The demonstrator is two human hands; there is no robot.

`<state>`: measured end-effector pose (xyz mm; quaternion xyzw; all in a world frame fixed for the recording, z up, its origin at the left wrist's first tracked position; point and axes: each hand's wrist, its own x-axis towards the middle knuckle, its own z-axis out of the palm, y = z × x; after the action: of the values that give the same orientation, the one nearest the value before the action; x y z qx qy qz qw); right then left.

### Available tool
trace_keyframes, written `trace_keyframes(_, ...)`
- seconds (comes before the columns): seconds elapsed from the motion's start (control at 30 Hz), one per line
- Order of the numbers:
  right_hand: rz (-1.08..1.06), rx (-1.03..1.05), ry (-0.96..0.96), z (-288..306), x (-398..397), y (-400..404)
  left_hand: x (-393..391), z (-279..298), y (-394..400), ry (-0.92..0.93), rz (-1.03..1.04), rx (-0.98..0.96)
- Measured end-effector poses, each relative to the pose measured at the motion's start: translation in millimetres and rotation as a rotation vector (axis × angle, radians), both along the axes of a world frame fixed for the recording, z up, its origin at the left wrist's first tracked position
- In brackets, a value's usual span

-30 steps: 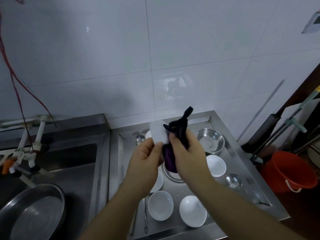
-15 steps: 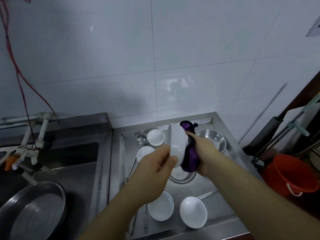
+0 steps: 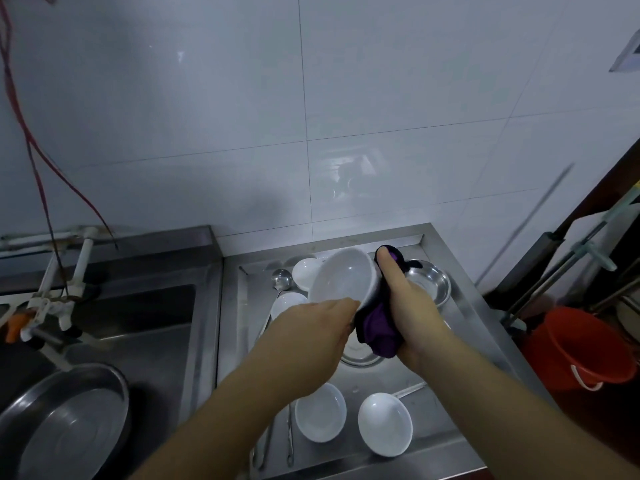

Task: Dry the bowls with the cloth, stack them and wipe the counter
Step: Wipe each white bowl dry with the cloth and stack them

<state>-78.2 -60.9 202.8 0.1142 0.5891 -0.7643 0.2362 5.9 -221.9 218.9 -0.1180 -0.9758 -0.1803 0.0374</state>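
1. Held bowl [image 3: 346, 277] up over desk's [image 3: 388, 382] middle, tipped, mouth facing back-left; left hand [image 3: 311, 336] pinches its near rim.
2. Right hand [image 3: 408, 303] curled round purple cloth [image 3: 377, 325], pressed vs bowl's outer right side, thumb up.
3. Two white bowls [image 3: 320, 415] near desk's front edge, steel bowl [image 3: 431, 284] at back right; sink [image 3: 114, 306] left, tiled wall behind.

Large white glossy wall tiles [image 3: 381, 81] rose behind a stainless steel sink [image 3: 114, 317]; red wires [image 3: 38, 157] hung at left; an orange bucket [image 3: 585, 348] stood at right.
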Motion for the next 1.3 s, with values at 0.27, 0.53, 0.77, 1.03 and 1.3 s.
trace_keyframes(0.27, 0.065, -0.105, -0.072, -11.5, -5.1, 17.5, -5.6, -22.9, 7.9, 0.113, -0.022, 0.045)
trace_keyframes(0.53, 0.06, -0.264, -0.119, -34.2, -4.0, 37.2, -14.1, -41.1, 21.9, -0.244, 0.546, 1.167)
trace_keyframes(0.77, 0.013, -0.123, -0.117, -60.4, -15.8, 76.1, -36.0, -66.7, 44.0, -0.417, 0.675, 1.427)
trace_keyframes(1.03, -0.158, 0.12, -0.11, -96.0, -48.2, 134.1, -74.8, -100.7, 97.0, -0.509, 0.688, 1.373)
trace_keyframes(1.3, -0.095, 0.25, -0.188, -142.6, -99.9, 201.3, -121.8, -142.5, 152.2, -0.642, 0.78, 1.328)
